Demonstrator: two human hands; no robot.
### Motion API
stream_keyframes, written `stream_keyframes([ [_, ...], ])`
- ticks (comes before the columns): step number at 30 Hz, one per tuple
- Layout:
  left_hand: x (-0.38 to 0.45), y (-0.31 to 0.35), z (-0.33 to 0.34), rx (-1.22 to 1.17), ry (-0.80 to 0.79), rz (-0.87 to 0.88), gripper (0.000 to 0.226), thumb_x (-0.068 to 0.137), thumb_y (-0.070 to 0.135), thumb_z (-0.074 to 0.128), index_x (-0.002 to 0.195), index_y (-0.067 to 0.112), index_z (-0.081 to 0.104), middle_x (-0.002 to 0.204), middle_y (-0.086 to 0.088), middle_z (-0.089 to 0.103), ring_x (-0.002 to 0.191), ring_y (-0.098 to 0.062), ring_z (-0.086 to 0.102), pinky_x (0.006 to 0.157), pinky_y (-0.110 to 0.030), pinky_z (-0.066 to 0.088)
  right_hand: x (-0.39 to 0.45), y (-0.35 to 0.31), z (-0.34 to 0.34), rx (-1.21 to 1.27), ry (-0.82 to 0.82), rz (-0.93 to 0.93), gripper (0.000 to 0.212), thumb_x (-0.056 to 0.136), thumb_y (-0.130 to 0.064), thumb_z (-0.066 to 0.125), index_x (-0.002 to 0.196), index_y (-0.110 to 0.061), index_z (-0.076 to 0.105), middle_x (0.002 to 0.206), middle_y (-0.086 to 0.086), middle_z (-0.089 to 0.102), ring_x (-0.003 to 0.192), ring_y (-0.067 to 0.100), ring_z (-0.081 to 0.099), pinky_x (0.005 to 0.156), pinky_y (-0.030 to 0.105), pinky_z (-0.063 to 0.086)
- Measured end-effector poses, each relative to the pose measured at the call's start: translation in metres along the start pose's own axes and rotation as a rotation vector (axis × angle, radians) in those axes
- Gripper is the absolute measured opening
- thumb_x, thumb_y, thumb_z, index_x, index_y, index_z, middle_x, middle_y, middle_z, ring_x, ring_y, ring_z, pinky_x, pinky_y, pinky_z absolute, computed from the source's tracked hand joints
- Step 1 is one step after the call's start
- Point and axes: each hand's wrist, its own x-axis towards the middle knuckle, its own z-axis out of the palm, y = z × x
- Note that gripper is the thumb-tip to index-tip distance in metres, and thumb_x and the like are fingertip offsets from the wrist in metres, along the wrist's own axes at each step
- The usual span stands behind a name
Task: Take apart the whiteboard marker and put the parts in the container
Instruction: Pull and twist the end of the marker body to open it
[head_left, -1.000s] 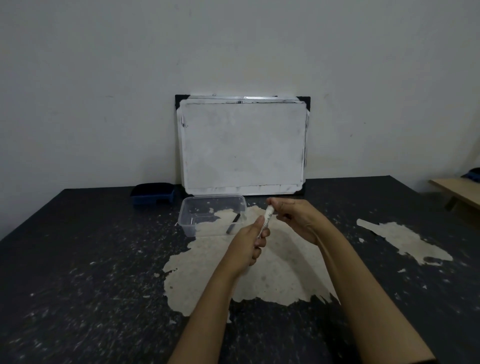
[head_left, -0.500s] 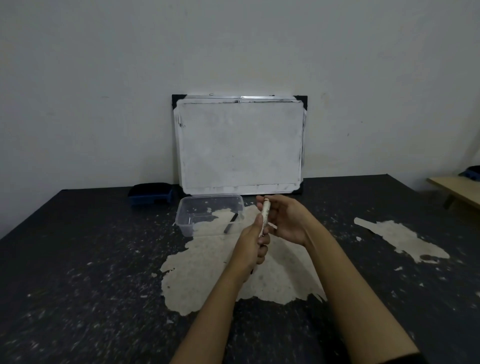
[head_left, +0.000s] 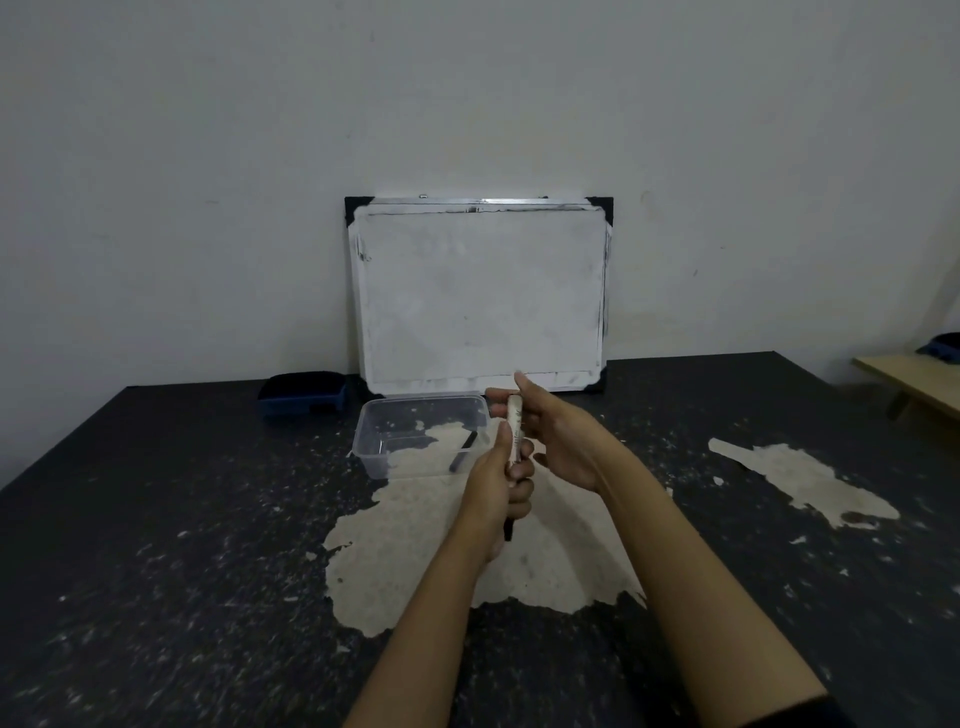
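I hold a white whiteboard marker nearly upright above the table. My left hand is wrapped around its lower part, and a dark end sticks out below the fist. My right hand touches the marker's top end with its fingertips; the fingers are spread. A clear plastic container stands just left of my hands. A black marker part lies slanted inside it near the right wall.
A whiteboard leans on the wall behind the container. A dark blue eraser lies at the back left. The black table has pale worn patches. A wooden bench stands at the far right.
The marker has turned from a slant to nearly upright. My right hand has shifted from a closed grip on its top to a looser hold with the fingers spread.
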Motion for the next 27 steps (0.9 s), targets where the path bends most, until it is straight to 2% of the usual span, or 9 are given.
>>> stream_keyframes([
  [3, 0.008, -0.005, 0.003, -0.066, 0.013, -0.074, 0.047, 0.098, 0.052, 0.036, 0.074, 0.014, 0.05, 0.045, 0.006, 0.044, 0.028, -0.001, 0.027, 0.028, -0.014, 0.018, 0.005, 0.001, -0.014, -0.111, 0.011, -0.014, 0.036, 0.103, -0.036, 0.044, 0.127, -0.023, 0.068, 0.116, -0.007, 0.069, 0.107, 0.009, 0.059, 0.086, 0.022, 0.039],
  [5, 0.013, -0.01, 0.006, -0.149, 0.017, -0.079, 0.048, 0.097, 0.052, 0.039, 0.078, 0.01, 0.054, 0.052, 0.001, 0.048, 0.032, -0.003, 0.034, 0.03, -0.014, 0.025, 0.012, 0.002, -0.021, -0.142, 0.051, 0.024, 0.036, 0.103, -0.034, 0.044, 0.128, -0.022, 0.068, 0.113, -0.01, 0.068, 0.104, 0.007, 0.057, 0.098, 0.03, 0.032],
  [7, 0.018, -0.014, 0.009, -0.231, 0.021, -0.062, 0.045, 0.099, 0.045, 0.043, 0.088, 0.005, 0.061, 0.06, -0.003, 0.055, 0.042, -0.007, 0.048, 0.041, -0.017, 0.042, 0.021, 0.002, -0.029, -0.157, 0.099, 0.062, 0.038, 0.104, -0.035, 0.044, 0.128, -0.019, 0.068, 0.111, -0.009, 0.068, 0.104, 0.01, 0.056, 0.109, 0.045, 0.022],
  [10, 0.028, -0.02, 0.012, -0.137, 0.055, -0.025, 0.03, 0.1, 0.028, 0.047, 0.107, 0.002, 0.062, 0.073, -0.006, 0.062, 0.063, -0.013, 0.058, 0.069, -0.029, 0.052, 0.035, 0.003, -0.041, -0.124, 0.162, 0.066, 0.035, 0.104, -0.031, 0.047, 0.122, -0.011, 0.069, 0.1, -0.005, 0.071, 0.091, 0.011, 0.059, 0.109, 0.041, 0.03],
  [12, 0.033, -0.025, 0.012, 0.064, 0.136, -0.001, 0.028, 0.097, 0.023, 0.053, 0.118, 0.004, 0.058, 0.086, -0.006, 0.061, 0.075, -0.017, 0.059, 0.078, -0.035, 0.048, 0.044, 0.004, -0.046, -0.116, 0.226, 0.074, 0.035, 0.102, -0.029, 0.051, 0.123, -0.007, 0.069, 0.094, -0.003, 0.071, 0.083, 0.013, 0.059, 0.097, 0.037, 0.04],
  [15, 0.038, -0.031, 0.013, 0.351, 0.22, 0.056, 0.031, 0.09, 0.013, 0.063, 0.118, 0.017, 0.05, 0.106, 0.001, 0.061, 0.088, -0.01, 0.061, 0.067, -0.018, 0.048, 0.057, 0.008, -0.05, -0.138, 0.338, 0.098, 0.032, 0.096, -0.028, 0.063, 0.106, 0.0, 0.072, 0.069, -0.002, 0.068, 0.055, 0.01, 0.055, 0.062, 0.029, 0.039],
  [19, 0.048, -0.036, 0.016, 0.434, 0.304, 0.175, 0.032, 0.085, -0.001, 0.067, 0.112, 0.009, 0.054, 0.093, 0.0, 0.062, 0.085, -0.014, 0.061, 0.062, -0.012, 0.049, 0.069, 0.017, -0.058, -0.128, 0.409, 0.054, 0.027, 0.09, -0.023, 0.072, 0.08, 0.001, 0.071, 0.052, 0.004, 0.053, 0.037, 0.012, 0.043, 0.042, 0.024, 0.034],
  [24, 0.063, -0.034, 0.017, 0.491, 0.338, 0.205, 0.024, 0.081, -0.002, 0.07, 0.099, 0.009, 0.059, 0.089, -0.001, 0.064, 0.088, -0.018, 0.063, 0.076, -0.022, 0.054, 0.085, 0.025, -0.069, -0.281, 0.503, -0.001, 0.035, 0.086, -0.025, 0.077, 0.11, 0.001, 0.072, 0.101, 0.017, 0.073, 0.087, 0.025, 0.069, 0.072, 0.03, 0.057],
  [27, 0.07, -0.036, 0.016, 0.543, 0.363, 0.195, 0.024, 0.08, -0.002, 0.069, 0.103, 0.004, 0.064, 0.1, -0.011, 0.069, 0.093, -0.021, 0.065, 0.082, -0.028, 0.055, 0.091, 0.028, -0.074, -0.368, 0.488, 0.006, 0.031, 0.087, -0.017, 0.075, 0.113, -0.002, 0.073, 0.109, 0.019, 0.074, 0.1, 0.029, 0.071, 0.087, 0.036, 0.058],
])
